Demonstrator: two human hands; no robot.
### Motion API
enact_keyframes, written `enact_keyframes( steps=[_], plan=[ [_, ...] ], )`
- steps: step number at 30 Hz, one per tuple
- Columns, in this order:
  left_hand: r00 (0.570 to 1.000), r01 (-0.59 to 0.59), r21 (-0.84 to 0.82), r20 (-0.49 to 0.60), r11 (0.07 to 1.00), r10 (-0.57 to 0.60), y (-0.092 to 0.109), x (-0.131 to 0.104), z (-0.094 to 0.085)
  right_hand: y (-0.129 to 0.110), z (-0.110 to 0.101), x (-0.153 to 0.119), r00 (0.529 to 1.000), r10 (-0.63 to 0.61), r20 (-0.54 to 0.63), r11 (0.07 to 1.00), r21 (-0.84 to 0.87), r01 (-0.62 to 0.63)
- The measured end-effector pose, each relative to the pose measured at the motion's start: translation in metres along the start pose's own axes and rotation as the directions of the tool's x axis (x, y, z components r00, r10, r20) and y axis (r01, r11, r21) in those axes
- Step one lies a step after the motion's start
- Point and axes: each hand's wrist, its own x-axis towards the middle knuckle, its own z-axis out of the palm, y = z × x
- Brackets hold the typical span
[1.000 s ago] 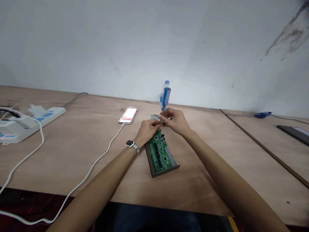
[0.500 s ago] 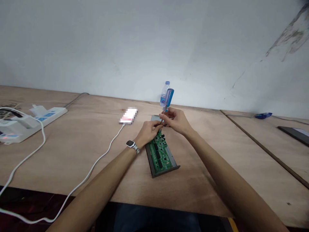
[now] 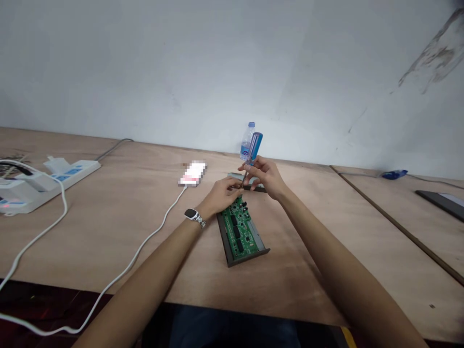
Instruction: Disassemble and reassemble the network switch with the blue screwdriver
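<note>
A green circuit board [image 3: 241, 232] lies in a dark metal tray on the wooden table. My right hand [image 3: 265, 176] pinches a screwdriver [image 3: 255, 146] with a blue and clear handle; its shaft slants down to the far end of the board. My left hand [image 3: 224, 193] is closed at that far end, fingertips by the screwdriver's tip. What it grips there is too small to make out. A grey metal plate [image 3: 258, 187] lies behind the hands, partly covered.
Behind the screwdriver stands a water bottle [image 3: 246, 142]. A blurred phone [image 3: 193, 174] on a white cable lies left of the hands. At far left is a white power strip [image 3: 78, 174]; a blue packet [image 3: 394, 174] and a dark flat device [image 3: 442, 203] lie at right.
My right hand and the screwdriver handle have shifted slightly to the right and up. My left wrist has moved slightly left. More of the plate behind shows.
</note>
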Motion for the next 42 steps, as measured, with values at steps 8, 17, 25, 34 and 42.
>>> enact_keyframes(
  steps=[8, 17, 25, 34, 42],
  plan=[
    [0.973, 0.080, 0.169, 0.198, 0.982, -0.114, -0.021, -0.002, -0.017, 0.002, -0.001, 0.002, 1.000, 0.002, -0.021, 1.000, 0.003, -0.002],
    [0.979, 0.036, 0.240, 0.187, 0.970, -0.083, -0.014, -0.002, -0.012, -0.002, 0.004, 0.002, 0.999, -0.043, -0.020, 0.999, -0.022, 0.042],
    [0.981, 0.042, 0.359, 0.162, 0.933, -0.107, -0.006, -0.003, -0.010, 0.000, 0.025, -0.002, 0.969, -0.138, -0.203, 0.987, -0.105, 0.119],
    [0.982, 0.160, 0.342, 0.037, 0.926, -0.184, 0.002, -0.007, -0.014, 0.004, 0.035, -0.005, 0.931, -0.106, -0.349, 0.988, -0.141, 0.060],
    [0.928, 0.336, 0.581, -0.071, 0.742, -0.365, 0.045, -0.054, -0.040, 0.025, 0.021, -0.024, 0.971, -0.021, -0.238, 0.997, -0.076, 0.003]
  ],
)
